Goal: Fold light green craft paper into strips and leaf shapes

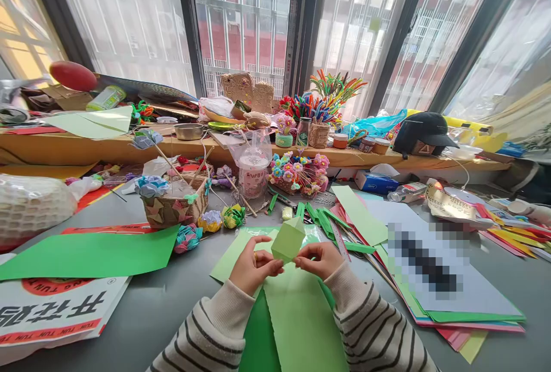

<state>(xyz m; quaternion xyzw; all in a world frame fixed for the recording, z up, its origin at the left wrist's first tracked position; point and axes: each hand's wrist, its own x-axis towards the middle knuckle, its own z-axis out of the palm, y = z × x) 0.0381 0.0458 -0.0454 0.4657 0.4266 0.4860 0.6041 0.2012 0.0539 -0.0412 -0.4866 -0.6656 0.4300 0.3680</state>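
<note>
A small folded piece of light green paper (288, 240) is held up between my two hands, with creases and a pointed top edge. My left hand (255, 263) pinches its lower left corner between thumb and fingers. At the lower right corner, the fingertips of my right hand (319, 258) are closed on it. Below my hands lie a light green sheet (303, 314) and a darker green sheet (260, 337). Just beyond the folded paper are several dark green folded strips (325, 223).
A basket with paper flowers (174, 208) stands at left, near a green sheet (99, 252) over a printed bag (55, 312). A stack of coloured paper (473, 297) lies at right. A plastic cup (253, 179) and pipe-cleaner flowers (297, 174) stand behind.
</note>
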